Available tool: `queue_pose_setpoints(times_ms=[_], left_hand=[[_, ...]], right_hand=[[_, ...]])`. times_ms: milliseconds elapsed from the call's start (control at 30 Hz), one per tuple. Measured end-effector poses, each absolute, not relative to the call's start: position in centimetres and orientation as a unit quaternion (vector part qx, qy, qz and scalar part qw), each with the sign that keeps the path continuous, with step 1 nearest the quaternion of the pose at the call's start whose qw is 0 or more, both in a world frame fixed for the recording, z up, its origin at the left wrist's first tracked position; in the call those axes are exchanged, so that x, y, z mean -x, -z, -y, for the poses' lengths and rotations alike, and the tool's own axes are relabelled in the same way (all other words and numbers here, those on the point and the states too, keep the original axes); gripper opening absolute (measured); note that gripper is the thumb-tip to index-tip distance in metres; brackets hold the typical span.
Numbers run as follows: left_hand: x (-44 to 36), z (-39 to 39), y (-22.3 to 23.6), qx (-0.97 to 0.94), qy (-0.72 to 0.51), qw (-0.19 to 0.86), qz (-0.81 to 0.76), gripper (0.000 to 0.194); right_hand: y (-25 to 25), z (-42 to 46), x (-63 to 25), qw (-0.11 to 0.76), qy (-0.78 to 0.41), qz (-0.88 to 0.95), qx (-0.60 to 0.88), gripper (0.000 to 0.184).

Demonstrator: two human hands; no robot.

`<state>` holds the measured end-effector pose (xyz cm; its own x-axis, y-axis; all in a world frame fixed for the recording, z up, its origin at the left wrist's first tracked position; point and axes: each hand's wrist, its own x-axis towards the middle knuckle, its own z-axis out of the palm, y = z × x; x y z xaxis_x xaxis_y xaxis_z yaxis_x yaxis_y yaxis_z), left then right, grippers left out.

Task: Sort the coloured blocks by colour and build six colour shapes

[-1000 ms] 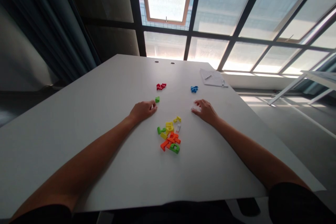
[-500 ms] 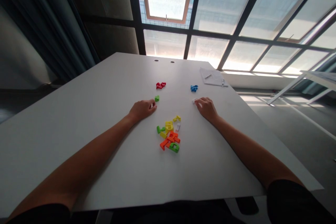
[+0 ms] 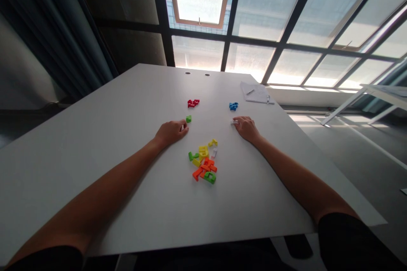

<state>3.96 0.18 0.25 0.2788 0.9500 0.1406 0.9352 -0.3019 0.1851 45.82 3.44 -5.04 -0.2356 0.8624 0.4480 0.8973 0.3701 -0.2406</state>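
My left hand (image 3: 171, 132) rests curled on the white table (image 3: 111, 144), just left of and below a small green plastic piece (image 3: 188, 119). A tiny white bit shows at its fingertips, too small to identify. My right hand (image 3: 246, 129) lies with its fingers over a small white plastic piece (image 3: 234, 122), a short way below a cluster of blue pieces (image 3: 233, 106). Between my hands and nearer me lies a jumbled pile of orange, yellow, green and white pieces (image 3: 203, 164). Red pieces (image 3: 193, 103) sit farther up.
Papers with a pen (image 3: 256, 92) lie at the table's far right corner. Two small holes (image 3: 197, 73) mark the far edge. Tall factory-style windows (image 3: 251, 17) stand behind the table, a dark curtain (image 3: 54, 29) hangs left, and a white-framed table (image 3: 372, 97) stands right.
My right hand has slid up the table with the white piece at its fingertips, closer to the blue pieces. My left hand has stayed beside the green piece. The view has shifted slightly.
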Motion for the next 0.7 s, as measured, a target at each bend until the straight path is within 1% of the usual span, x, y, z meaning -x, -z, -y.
queue_pose_setpoints(times_ms=[300, 400, 500, 533, 600, 700], left_hand=[[-4.0, -0.2, -0.3, -0.797, -0.113, 0.04, -0.592, 0.034], [-4.0, -0.2, -0.2, -0.797, -0.115, 0.04, -0.592, 0.035], [-3.9, -0.3, -0.2, -0.8, -0.112, 0.039, -0.589, 0.036], [-3.9, -0.4, -0.1, -0.801, -0.112, 0.039, -0.588, 0.036], [-3.8, -0.4, -0.1, -0.801, -0.112, 0.038, -0.587, 0.036], [-3.9, -0.4, -0.1, -0.8, -0.116, 0.04, -0.588, 0.035]], right_hand=[[4.9, -3.3, -45.8, 0.275, 0.029, 0.781, 0.56, 0.037], [4.7, -3.2, -45.7, 0.268, 0.028, 0.782, 0.563, 0.042], [4.2, -2.6, -45.4, 0.286, 0.05, 0.775, 0.561, 0.046], [4.0, -2.2, -45.3, 0.3, 0.065, 0.775, 0.553, 0.045], [3.4, -0.9, -44.7, 0.332, 0.089, 0.792, 0.505, 0.037], [2.5, 2.0, -43.0, 0.35, 0.07, 0.868, 0.344, 0.02]])
